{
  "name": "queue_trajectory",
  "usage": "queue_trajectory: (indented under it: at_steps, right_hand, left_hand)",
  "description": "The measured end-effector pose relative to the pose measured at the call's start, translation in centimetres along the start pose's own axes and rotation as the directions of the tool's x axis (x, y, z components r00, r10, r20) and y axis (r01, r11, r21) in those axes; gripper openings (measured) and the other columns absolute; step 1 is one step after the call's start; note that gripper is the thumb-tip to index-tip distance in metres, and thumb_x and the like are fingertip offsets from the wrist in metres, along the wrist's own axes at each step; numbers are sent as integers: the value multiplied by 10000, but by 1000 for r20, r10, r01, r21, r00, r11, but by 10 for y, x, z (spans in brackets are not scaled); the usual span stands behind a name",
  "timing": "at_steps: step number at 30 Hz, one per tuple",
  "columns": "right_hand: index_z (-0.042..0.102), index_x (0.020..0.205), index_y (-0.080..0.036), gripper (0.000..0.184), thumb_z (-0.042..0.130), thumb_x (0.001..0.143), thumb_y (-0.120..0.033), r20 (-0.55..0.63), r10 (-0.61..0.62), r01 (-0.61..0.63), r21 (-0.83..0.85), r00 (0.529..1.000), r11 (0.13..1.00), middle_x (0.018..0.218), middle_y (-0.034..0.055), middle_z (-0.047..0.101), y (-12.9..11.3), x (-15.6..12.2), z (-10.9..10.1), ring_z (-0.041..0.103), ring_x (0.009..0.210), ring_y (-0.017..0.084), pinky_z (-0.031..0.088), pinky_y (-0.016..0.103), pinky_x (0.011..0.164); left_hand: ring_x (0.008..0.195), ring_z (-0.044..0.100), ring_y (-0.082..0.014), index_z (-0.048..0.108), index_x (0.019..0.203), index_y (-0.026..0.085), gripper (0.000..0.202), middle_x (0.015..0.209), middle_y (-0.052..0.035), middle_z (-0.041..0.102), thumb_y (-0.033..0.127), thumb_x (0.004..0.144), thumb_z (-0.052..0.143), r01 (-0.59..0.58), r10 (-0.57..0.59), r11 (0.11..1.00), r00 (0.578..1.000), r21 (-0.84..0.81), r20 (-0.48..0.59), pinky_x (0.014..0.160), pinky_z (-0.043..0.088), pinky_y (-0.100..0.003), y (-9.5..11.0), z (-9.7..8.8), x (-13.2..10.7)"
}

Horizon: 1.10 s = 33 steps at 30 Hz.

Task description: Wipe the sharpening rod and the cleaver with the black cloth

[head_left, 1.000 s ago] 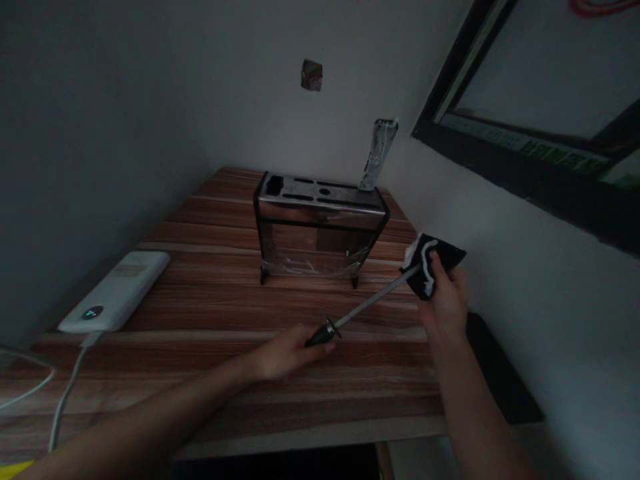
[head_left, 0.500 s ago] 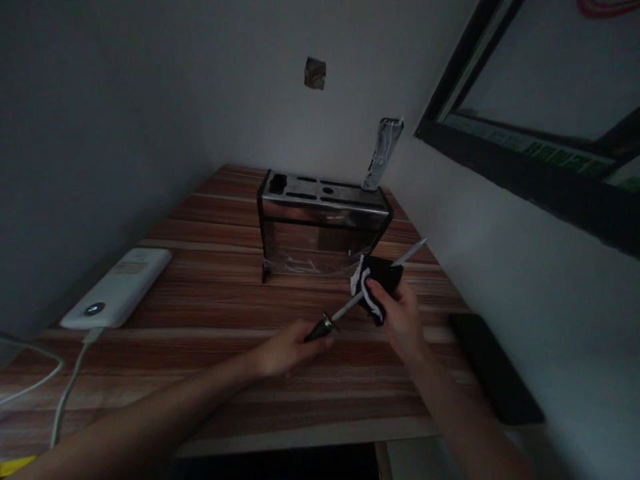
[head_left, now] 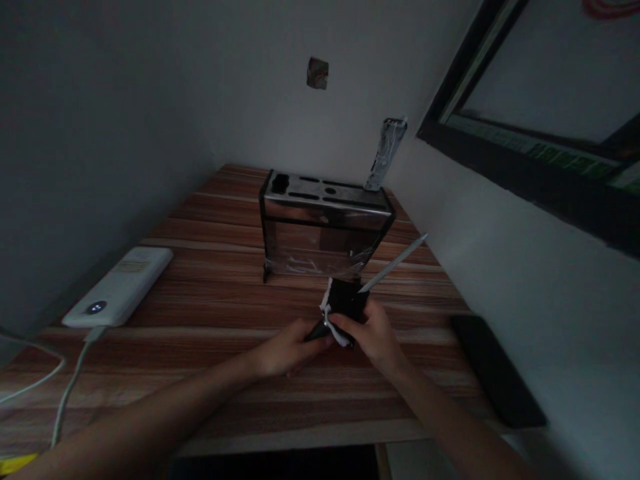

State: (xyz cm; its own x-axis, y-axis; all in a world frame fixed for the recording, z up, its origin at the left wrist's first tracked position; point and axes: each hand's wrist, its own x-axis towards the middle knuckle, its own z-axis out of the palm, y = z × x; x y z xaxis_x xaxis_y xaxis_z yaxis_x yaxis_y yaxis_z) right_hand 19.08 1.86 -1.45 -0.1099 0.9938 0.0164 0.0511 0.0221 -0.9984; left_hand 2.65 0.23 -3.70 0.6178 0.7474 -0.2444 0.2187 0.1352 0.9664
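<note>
My left hand [head_left: 286,349] grips the black handle of a sharpening steel, whose thin metal rod [head_left: 395,263] points up and to the right over the wooden table [head_left: 210,293]. My right hand [head_left: 374,335] pinches a black cloth with a white edge [head_left: 343,301] around the rod, right at the handle end, next to my left hand. Just behind the hands stands a shiny metal knife block [head_left: 324,227] with slots in its top.
A white power bank [head_left: 120,285] with a cable [head_left: 65,393] lies at the table's left. A black flat object [head_left: 495,377] lies at the right edge. A foil-wrapped item [head_left: 386,153] leans in the wall corner. A dark window frame [head_left: 525,167] runs along the right wall.
My right hand has slid the cloth down the rod from its tip to the handle end. My left hand has stayed in place holding the handle.
</note>
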Motion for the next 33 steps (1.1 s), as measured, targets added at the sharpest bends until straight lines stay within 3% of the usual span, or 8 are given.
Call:
queue_trajectory:
  at_steps: [6, 11, 22, 28, 33]
  right_hand:
    - [632, 725, -173, 271, 766, 530, -305, -32, -14, 12, -39, 999, 999, 689, 22, 688, -1, -1, 0, 634, 632, 185, 520, 286, 573]
    - [630, 739, -175, 242, 744, 577, -316, -19, -44, 44, -15, 999, 999, 701, 20, 690, -2, -1, 0, 636, 642, 180, 520, 278, 576]
    - [665, 745, -171, 229, 750, 607, -333, -15, -40, 41, 16, 999, 999, 719, 25, 694, -6, 4, -13, 627, 646, 175, 512, 265, 577]
    - [677, 808, -185, 255, 768, 598, -298, -115, -38, 51, 111, 993, 992, 783, 21, 706, -6, 12, -26, 638, 670, 161, 520, 253, 593]
    - [667, 790, -176, 245, 769, 601, -293, -196, -22, 65, 215, 980, 974, 699, 2, 686, -12, 17, -35, 604, 535, 126, 499, 222, 459]
  left_hand:
    - [292, 299, -40, 548, 856, 127, 367, 430, 107, 353, 481, 828, 454, 7, -7, 1000, 1000, 3, -5, 252, 264, -129, -3, 0, 1]
    - [288, 303, -42, 532, 784, 134, 371, 411, 102, 359, 495, 828, 456, 17, -17, 1000, 1000, 13, -13, 260, 252, -133, -4, 0, 2]
    - [304, 278, -38, 514, 835, 147, 368, 432, 114, 347, 514, 807, 495, 40, -41, 994, 999, -98, -1, 260, 225, -135, -5, -1, 2]
    - [306, 294, -40, 415, 666, 177, 393, 422, 105, 347, 538, 808, 472, 61, -61, 997, 998, -46, -8, 271, 231, -139, -3, 0, 2]
    - [309, 286, -36, 394, 678, 184, 384, 432, 110, 341, 538, 809, 467, 38, -38, 999, 999, -28, -2, 274, 233, -136, -1, 0, 2]
